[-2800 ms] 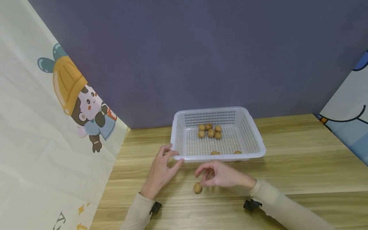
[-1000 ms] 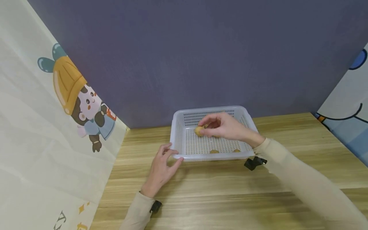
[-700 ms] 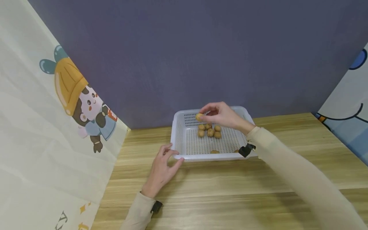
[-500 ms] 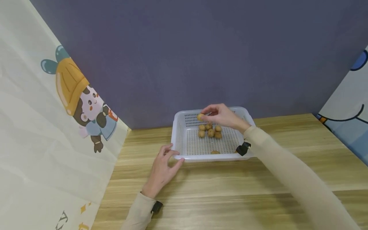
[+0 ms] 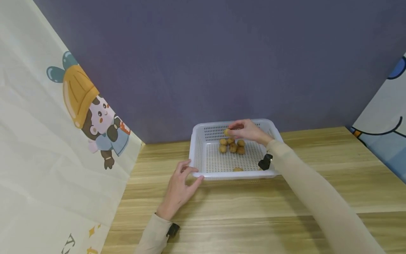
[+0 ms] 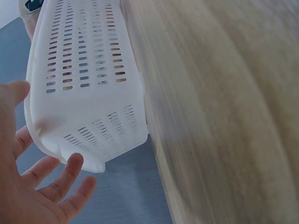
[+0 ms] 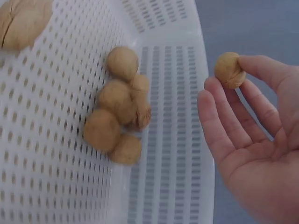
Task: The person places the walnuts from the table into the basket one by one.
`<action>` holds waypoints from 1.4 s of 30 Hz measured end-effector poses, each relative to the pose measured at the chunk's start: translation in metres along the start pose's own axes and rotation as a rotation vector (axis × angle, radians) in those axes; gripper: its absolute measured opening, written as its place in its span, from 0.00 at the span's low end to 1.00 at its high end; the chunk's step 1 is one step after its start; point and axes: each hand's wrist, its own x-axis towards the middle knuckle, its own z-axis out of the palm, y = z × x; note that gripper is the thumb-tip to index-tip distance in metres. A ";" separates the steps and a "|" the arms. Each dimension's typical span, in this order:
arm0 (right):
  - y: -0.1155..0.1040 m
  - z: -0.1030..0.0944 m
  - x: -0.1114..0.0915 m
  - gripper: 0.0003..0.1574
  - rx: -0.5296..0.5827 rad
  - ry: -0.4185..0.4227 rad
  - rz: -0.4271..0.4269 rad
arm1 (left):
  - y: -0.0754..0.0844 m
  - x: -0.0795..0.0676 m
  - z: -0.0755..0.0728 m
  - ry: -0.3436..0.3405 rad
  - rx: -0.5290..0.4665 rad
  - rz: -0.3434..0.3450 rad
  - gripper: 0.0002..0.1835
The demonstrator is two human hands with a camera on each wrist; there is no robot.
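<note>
A white perforated plastic basket [image 5: 236, 174] stands on the wooden table. My left hand [image 5: 178, 188] holds its near left corner, with thumb and index finger at the rim. In the left wrist view the other fingers of that hand spread loosely beside the corner. Over the back part of the basket, my right hand [image 5: 248, 131] pinches a walnut [image 7: 230, 70] between thumb and fingers. Several walnuts [image 5: 233, 148] sit clustered on the basket floor, below the held one. Another walnut [image 5: 238, 169] shows near the front wall, partly hidden by the rim.
Behind the basket rises a dark blue-grey partition [image 5: 209, 70]. A pale sheet with a cartoon figure [image 5: 103, 118] borders the left side, and another printed sheet [image 5: 385, 113] the right. The wooden tabletop [image 5: 228, 218] extends in front.
The right hand took a walnut from the table before the basket, carried it up over the basket, and lately shifted it slightly right and down. The left hand stays at the corner.
</note>
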 end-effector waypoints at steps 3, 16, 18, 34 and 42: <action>0.008 -0.003 0.003 0.24 -0.038 0.002 0.012 | 0.000 0.001 0.000 -0.003 -0.001 -0.003 0.19; 0.037 0.004 0.000 0.24 -0.129 -0.149 0.119 | 0.000 0.002 0.002 0.001 0.000 0.007 0.19; 0.038 0.005 0.002 0.23 -0.163 -0.158 0.109 | 0.000 0.002 0.002 0.004 0.000 0.010 0.19; 0.039 0.007 0.004 0.26 -0.142 -0.216 0.095 | 0.001 0.005 0.004 -0.004 0.004 -0.003 0.17; 0.008 -0.012 -0.010 0.17 -0.229 -0.162 0.009 | 0.001 0.006 0.001 -0.012 0.001 -0.002 0.18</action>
